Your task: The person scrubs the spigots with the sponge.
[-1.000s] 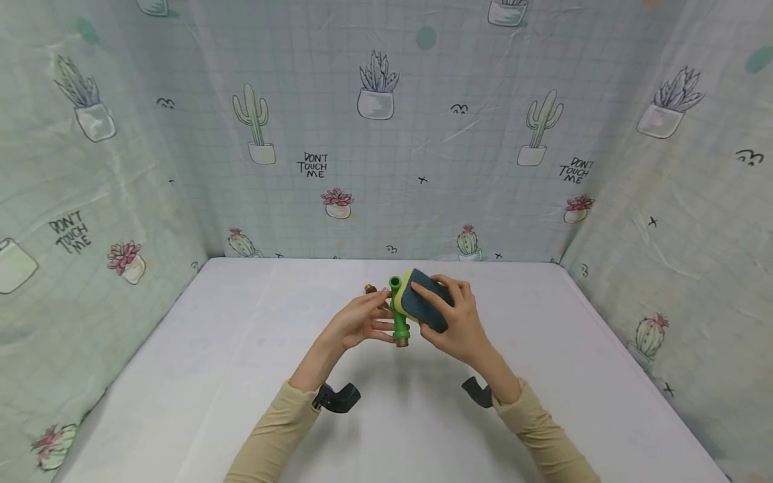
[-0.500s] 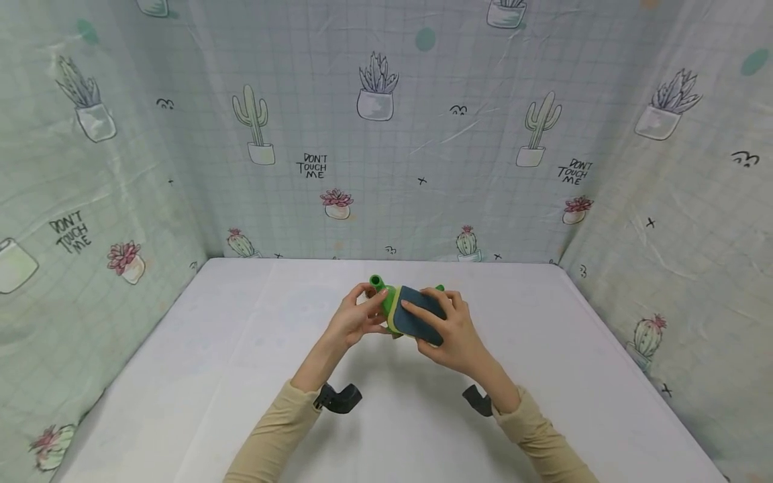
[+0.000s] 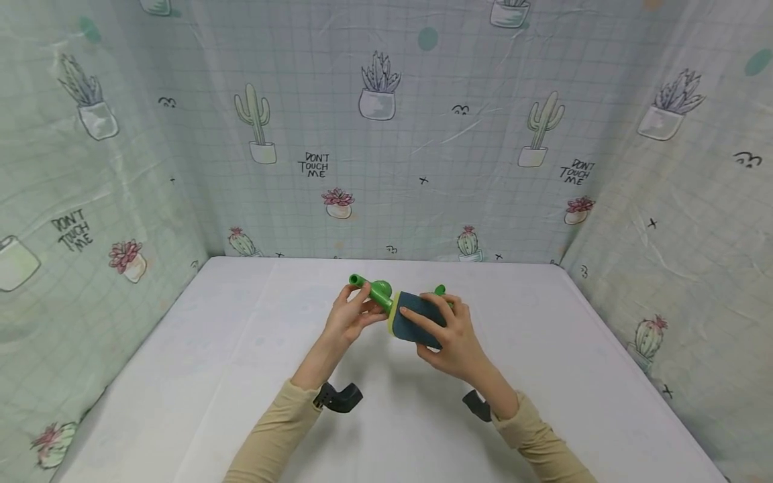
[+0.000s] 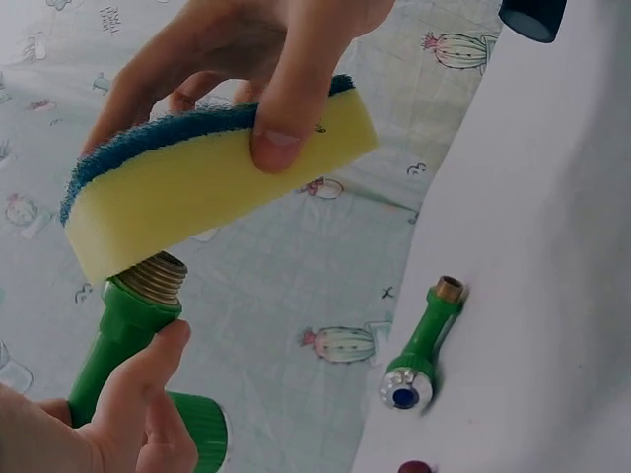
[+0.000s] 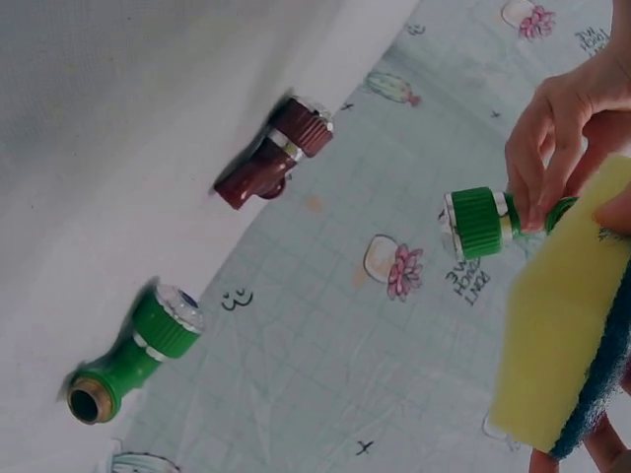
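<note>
Nearest you, in the head view, your 2 tan sleeves come in from 7 o'clock point(image 3: 272, 433) and 5 o'clock point(image 3: 543, 436), with black wrist mounts point(image 3: 340, 398) showing beside the cuffs. Beyond them, your right hand point(image 3: 449, 335) grips the sponge point(image 4: 207, 192), its thumb on the yellow side and its fingers spread over the dark blue scouring side. To the sponge's 10 o'clock is the green valve point(image 3: 382, 296), up off the table point(image 3: 241, 349); your left hand point(image 3: 350, 315) holds it between thumb and fingers from its 8 o'clock. The valve's plain pipe end points to 10 o'clock, and its brass threaded end point(image 4: 156, 278) runs to 4 o'clock, where the sponge's yellow side lies against it. Farther off, on the table, the other green valve point(image 5: 138, 355) lies at 8 o'clock in the right wrist view, and the dark red valve point(image 5: 276, 153) at 11 o'clock, the 2 apart. Farthest, at 12 o'clock, hangs the curtain point(image 3: 290, 221), printed with potted cacti and "DON'T TOUCH ME".
</note>
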The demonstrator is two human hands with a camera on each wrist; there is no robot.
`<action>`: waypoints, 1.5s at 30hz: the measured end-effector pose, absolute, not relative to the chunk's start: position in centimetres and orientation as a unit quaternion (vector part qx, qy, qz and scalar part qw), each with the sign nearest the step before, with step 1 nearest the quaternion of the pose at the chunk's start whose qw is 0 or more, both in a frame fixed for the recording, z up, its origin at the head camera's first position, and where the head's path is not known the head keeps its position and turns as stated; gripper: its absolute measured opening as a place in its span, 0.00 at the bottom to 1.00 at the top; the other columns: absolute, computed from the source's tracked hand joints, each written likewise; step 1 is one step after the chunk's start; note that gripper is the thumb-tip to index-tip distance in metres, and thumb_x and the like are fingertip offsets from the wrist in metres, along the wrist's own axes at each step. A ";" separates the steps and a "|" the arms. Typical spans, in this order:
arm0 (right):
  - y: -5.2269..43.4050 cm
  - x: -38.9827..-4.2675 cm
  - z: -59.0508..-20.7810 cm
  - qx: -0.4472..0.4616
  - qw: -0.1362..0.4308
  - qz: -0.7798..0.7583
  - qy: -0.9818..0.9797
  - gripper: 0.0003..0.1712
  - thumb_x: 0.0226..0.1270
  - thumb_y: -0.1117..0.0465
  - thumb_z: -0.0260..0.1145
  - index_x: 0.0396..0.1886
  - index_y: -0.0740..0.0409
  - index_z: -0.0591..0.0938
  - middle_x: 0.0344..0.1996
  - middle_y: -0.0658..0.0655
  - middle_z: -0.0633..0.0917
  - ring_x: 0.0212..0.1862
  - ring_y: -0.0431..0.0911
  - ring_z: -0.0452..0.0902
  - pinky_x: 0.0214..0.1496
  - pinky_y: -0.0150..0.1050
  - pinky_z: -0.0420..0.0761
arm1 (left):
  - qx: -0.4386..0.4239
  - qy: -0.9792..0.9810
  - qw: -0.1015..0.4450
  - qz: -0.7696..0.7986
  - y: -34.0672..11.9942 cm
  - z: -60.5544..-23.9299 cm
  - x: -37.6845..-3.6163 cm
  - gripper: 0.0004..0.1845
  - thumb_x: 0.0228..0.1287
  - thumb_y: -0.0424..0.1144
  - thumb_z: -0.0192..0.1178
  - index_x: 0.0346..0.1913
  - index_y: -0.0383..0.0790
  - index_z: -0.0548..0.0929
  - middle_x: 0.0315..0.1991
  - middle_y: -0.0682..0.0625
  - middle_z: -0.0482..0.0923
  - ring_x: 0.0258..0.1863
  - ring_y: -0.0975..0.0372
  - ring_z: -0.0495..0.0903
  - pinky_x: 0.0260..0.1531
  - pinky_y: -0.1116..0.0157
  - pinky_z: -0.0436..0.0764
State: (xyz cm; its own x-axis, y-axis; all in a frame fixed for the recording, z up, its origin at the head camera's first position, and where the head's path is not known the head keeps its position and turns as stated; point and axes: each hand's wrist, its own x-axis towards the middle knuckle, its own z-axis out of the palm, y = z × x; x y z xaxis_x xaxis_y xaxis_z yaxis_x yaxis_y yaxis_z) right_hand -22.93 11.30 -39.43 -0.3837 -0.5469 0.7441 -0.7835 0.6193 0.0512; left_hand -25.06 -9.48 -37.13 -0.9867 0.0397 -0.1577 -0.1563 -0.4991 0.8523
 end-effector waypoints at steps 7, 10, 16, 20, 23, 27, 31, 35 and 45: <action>11.8 -23.7 -39.4 0.379 0.351 0.217 -0.828 0.36 0.42 0.58 0.67 0.58 0.41 0.72 0.56 0.60 0.69 0.48 0.53 0.60 0.43 0.51 0.67 | -0.044 0.511 0.058 0.856 -9.5 -37.2 -24.8 0.21 0.67 0.38 0.46 0.61 0.40 0.61 0.35 0.42 0.74 0.29 0.57 0.82 0.43 0.48 0.75; 12.0 -24.0 -39.4 0.365 0.338 0.234 -0.836 0.36 0.43 0.58 0.66 0.58 0.41 0.71 0.56 0.60 0.68 0.49 0.52 0.60 0.43 0.51 0.69 | -0.039 0.513 0.072 0.854 -9.5 -37.0 -24.8 0.21 0.68 0.38 0.44 0.62 0.40 0.61 0.32 0.45 0.74 0.28 0.59 0.82 0.43 0.48 0.75; 12.1 -24.0 -39.2 0.354 0.324 0.247 -0.842 0.36 0.45 0.58 0.66 0.59 0.41 0.70 0.56 0.60 0.68 0.50 0.53 0.60 0.44 0.51 0.71 | -0.031 0.520 0.089 0.849 -9.5 -37.1 -24.9 0.21 0.69 0.40 0.43 0.62 0.40 0.60 0.40 0.41 0.77 0.31 0.60 0.82 0.45 0.48 0.75; 12.0 -23.9 -39.1 0.359 0.336 0.231 -0.840 0.37 0.43 0.58 0.67 0.59 0.41 0.71 0.56 0.60 0.68 0.49 0.53 0.60 0.43 0.51 0.71 | -0.037 0.513 0.090 0.853 -9.3 -37.1 -25.0 0.22 0.66 0.40 0.49 0.61 0.41 0.61 0.51 0.35 0.73 0.32 0.60 0.79 0.42 0.50 0.78; 11.8 -23.9 -39.1 0.361 0.349 0.218 -0.837 0.37 0.42 0.58 0.67 0.58 0.41 0.71 0.55 0.60 0.69 0.48 0.53 0.60 0.43 0.52 0.70 | -0.047 0.496 0.086 0.863 -9.2 -37.2 -25.1 0.23 0.63 0.36 0.52 0.60 0.44 0.60 0.47 0.36 0.72 0.32 0.59 0.78 0.42 0.50 0.78; 11.7 -23.9 -39.4 0.365 0.357 0.206 -0.835 0.38 0.40 0.59 0.68 0.58 0.40 0.71 0.55 0.60 0.69 0.48 0.53 0.60 0.42 0.52 0.68 | -0.057 0.483 0.078 0.870 -9.3 -37.3 -25.1 0.25 0.62 0.29 0.51 0.61 0.45 0.60 0.46 0.39 0.67 0.34 0.58 0.78 0.45 0.50 0.75; 11.3 -23.7 -39.6 0.379 0.356 0.193 -0.832 0.38 0.40 0.58 0.69 0.58 0.41 0.71 0.56 0.60 0.69 0.47 0.52 0.61 0.41 0.51 0.68 | -0.056 0.488 0.062 0.869 -9.3 -37.4 -25.1 0.28 0.61 0.28 0.52 0.64 0.43 0.60 0.54 0.34 0.61 0.40 0.54 0.75 0.46 0.50 0.74; 11.0 -23.6 -39.5 0.384 0.354 0.179 -0.834 0.39 0.40 0.57 0.70 0.58 0.41 0.71 0.55 0.60 0.69 0.46 0.52 0.62 0.40 0.51 0.68 | -0.062 0.491 0.052 0.868 -9.2 -37.5 -25.3 0.30 0.60 0.28 0.53 0.65 0.43 0.58 0.54 0.34 0.61 0.44 0.52 0.73 0.46 0.50 0.74; 11.2 -24.1 -39.3 0.381 0.353 0.172 -0.837 0.37 0.41 0.56 0.69 0.57 0.39 0.71 0.55 0.60 0.70 0.47 0.53 0.63 0.41 0.51 0.72 | -0.081 0.499 0.050 0.862 -9.2 -37.7 -25.4 0.20 0.60 0.29 0.54 0.55 0.31 0.64 0.40 0.42 0.70 0.36 0.59 0.77 0.43 0.51 0.77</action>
